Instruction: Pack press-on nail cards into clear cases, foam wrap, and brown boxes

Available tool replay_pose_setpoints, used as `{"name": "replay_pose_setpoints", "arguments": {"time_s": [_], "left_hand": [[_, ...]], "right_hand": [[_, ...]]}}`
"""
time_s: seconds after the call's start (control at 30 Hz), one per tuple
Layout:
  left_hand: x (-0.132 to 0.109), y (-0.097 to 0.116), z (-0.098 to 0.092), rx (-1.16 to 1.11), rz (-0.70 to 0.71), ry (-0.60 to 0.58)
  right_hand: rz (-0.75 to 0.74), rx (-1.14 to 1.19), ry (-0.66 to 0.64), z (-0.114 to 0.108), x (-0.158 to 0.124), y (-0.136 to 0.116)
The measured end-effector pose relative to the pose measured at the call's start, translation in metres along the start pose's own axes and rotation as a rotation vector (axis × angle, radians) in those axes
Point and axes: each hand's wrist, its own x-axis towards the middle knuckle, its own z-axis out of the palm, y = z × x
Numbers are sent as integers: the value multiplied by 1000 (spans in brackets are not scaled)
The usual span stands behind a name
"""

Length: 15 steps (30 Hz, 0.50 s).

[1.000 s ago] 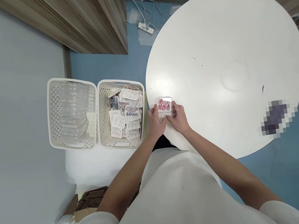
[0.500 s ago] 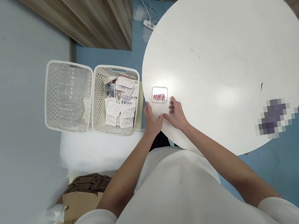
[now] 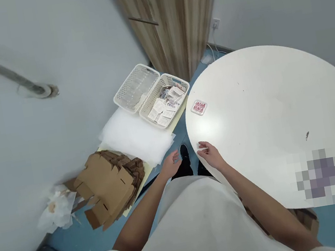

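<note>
A small clear plastic case (image 3: 199, 107) with rows of red false nails in it lies on the white round table (image 3: 266, 105), near its left edge. My right hand (image 3: 210, 154) is over the table's near left edge, fingers loosely spread, with nothing in it. Off the table to the left, my left hand (image 3: 170, 165) hangs in the air beside a stack of white foam sheets (image 3: 134, 135). Its fingers are slightly curved and apart, and it is empty. Neither hand touches the case.
Left of the table stand a white basket of clear plastic cases (image 3: 116, 101) and a white basket of printed cards and nail sets (image 3: 143, 114). Flattened brown cardboard boxes (image 3: 105, 186) are piled nearer me. A blurred purple thing (image 3: 324, 172) lies at the table's right.
My view has swung left, bringing the cardboard pile into full sight. Both hands have drawn back from the case and moved apart; the left one has left the table.
</note>
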Motion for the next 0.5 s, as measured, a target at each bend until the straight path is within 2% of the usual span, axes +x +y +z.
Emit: {"name": "replay_pose_setpoints", "arguments": {"time_s": [0.1, 0.2, 0.5], "left_hand": [[-9, -15, -19, -1, -33, 124], [-15, -25, -42, -33, -32, 227], [-31, -61, -98, -143, 9, 284]], "right_hand": [[-41, -16, -152, 14, 1, -10], [-78, -53, -248, 34, 11, -24], [-96, -244, -278, 115, 52, -48]]}}
